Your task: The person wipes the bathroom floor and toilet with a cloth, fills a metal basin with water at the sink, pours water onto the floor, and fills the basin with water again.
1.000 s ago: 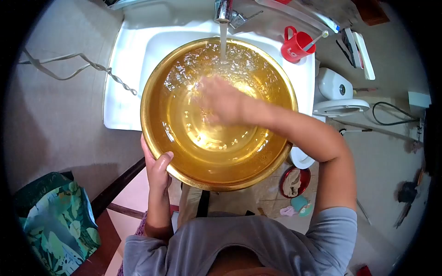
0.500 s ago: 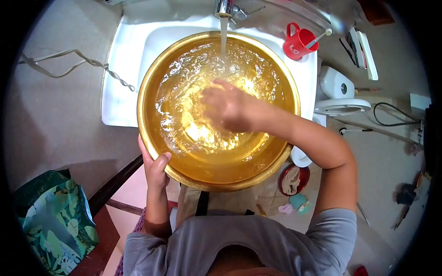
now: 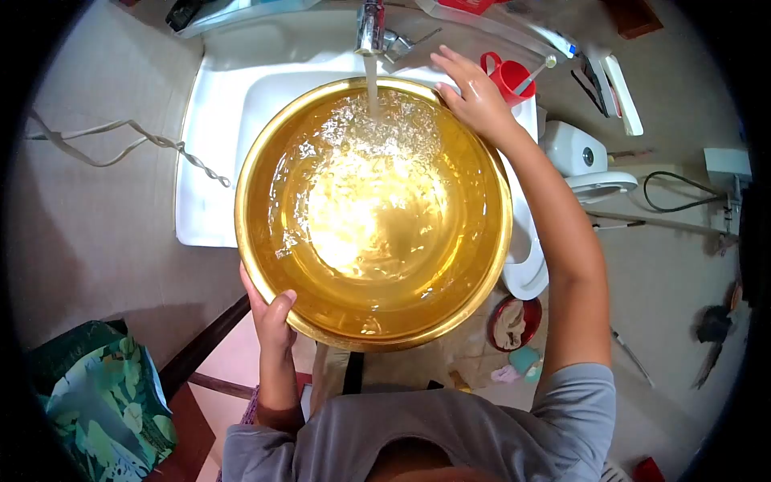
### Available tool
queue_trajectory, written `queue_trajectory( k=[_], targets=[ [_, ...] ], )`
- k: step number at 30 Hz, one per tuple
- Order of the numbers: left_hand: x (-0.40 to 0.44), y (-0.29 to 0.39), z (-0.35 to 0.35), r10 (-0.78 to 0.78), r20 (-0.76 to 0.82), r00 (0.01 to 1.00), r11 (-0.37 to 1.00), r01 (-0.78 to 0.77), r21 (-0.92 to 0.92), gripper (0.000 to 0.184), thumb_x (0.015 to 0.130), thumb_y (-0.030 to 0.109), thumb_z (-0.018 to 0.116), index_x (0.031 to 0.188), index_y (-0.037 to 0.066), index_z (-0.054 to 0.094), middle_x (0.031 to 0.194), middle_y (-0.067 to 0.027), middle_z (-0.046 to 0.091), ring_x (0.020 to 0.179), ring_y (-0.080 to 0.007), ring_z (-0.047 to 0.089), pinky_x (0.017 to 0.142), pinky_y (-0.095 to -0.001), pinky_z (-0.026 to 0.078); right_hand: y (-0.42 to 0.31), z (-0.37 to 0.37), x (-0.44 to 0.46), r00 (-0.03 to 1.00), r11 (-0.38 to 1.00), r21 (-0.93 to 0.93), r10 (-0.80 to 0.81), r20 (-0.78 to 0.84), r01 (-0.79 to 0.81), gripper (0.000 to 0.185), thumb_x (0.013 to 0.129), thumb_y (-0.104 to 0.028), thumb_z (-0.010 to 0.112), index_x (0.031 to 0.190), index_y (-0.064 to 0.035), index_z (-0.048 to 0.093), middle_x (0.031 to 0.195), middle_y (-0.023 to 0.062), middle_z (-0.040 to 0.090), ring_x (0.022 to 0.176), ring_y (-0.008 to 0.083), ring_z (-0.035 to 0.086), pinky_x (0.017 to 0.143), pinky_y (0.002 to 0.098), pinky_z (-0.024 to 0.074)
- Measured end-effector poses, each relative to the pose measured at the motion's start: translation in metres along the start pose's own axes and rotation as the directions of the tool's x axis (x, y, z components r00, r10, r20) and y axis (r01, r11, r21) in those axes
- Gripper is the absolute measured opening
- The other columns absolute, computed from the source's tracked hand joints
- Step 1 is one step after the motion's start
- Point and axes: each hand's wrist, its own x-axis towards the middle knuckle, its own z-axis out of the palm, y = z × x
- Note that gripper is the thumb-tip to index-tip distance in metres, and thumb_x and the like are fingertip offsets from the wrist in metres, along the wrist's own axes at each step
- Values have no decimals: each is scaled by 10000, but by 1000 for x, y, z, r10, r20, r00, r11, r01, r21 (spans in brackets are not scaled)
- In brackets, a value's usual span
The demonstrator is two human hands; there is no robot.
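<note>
A large gold-coloured metal basin [image 3: 381,341] rests over the white sink [image 3: 215,153], its near side sticking out past the sink's front. Water [image 3: 393,209] lies in the basin, and a stream runs into it from the chrome tap [image 3: 370,30]. My left hand [image 3: 273,317] grips the basin's rim at the lower left, thumb on top and fingers beneath. At the upper right of the rim is my right hand [image 3: 475,95], fingers spread and holding nothing. It is close to the tap's lever [image 3: 399,46] and a red mug [image 3: 514,82].
A toothbrush [image 3: 536,74] stands in the mug. Right of the sink is a white toilet [image 3: 574,149]; a red bowl with cloth [image 3: 512,325] sits below. A twisted cord [image 3: 181,149] hangs at left, above a leaf-patterned bag [image 3: 104,410].
My right hand has lifted from over the water and moved up and right to the basin's far rim. The water surface is calmer. My left hand keeps its grip.
</note>
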Motion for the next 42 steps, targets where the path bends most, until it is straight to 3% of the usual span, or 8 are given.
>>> queue_trajectory(
  k=[12,18,21,29,32,34,35,42],
  targets=[
    [-2,-5,-3,41,-7,999,999,-41,33,836,675,-29,485,1457,52,201,1341,-129,407,1217,-232,428,1051,-342,329,35,25,36,980,887,-451,-4,198,95,548,918,-243,523,1425,-99,374,1452,70,408,1279,314,438,1027,413,377],
    [-3,-2,-3,24,3,1000,999,-24,43,833,672,-16,496,1454,49,214,1336,-129,415,1211,-234,433,1053,-339,324,59,43,43,999,999,20,-45,1,45,484,900,-316,544,1318,-73,524,1314,139,550,1170,324,540,1001,398,410],
    [-2,-5,-3,43,1,999,997,-43,57,829,672,12,500,1452,45,218,1323,-132,422,1194,-240,446,1037,-342,344,19,9,39,935,863,374,265,237,-339,511,899,-401,553,1271,-51,564,1231,184,603,1145,316,571,982,366,428],
    [2,-8,-5,60,-10,998,991,-59,122,801,704,51,523,1448,41,227,1320,-146,421,1183,-267,463,1012,-360,385,11,-3,-6,900,864,321,281,333,-388,517,908,-449,556,1252,-63,575,1124,188,648,1034,293,624,902,354,471],
    [2,-7,-1,63,-30,998,997,-62,38,805,690,-18,475,1451,39,219,1325,-153,418,1184,-256,461,1024,-367,376,8,-19,-8,907,863,369,205,368,-345,468,944,-361,565,1234,7,572,1059,100,658,945,142,601,845,272,469],
    [1,-6,2,37,-21,999,999,-36,16,780,717,-21,470,1451,39,213,1326,-163,417,1176,-270,471,1016,-386,391,38,2,-11,958,954,243,112,264,-178,248,887,-182,537,1069,-17,571,916,166,639,841,271,615,743,353,490],
    [3,-6,2,26,-17,1000,1000,-26,2,768,730,-23,468,1451,39,210,1327,-167,417,1172,-277,476,1012,-395,398,28,-1,-9,962,945,252,152,229,-210,350,892,-299,533,1023,10,632,1041,222,642,959,352,616,847,400,484],
    [8,-10,-21,33,26,999,983,-37,178,681,799,128,520,1429,43,274,1337,-191,422,1173,-320,490,976,-457,440,11,-11,-29,882,888,303,196,428,-345,435,819,-349,583,1093,-22,665,1051,212,667,969,343,640,876,394,494]
  ],
)
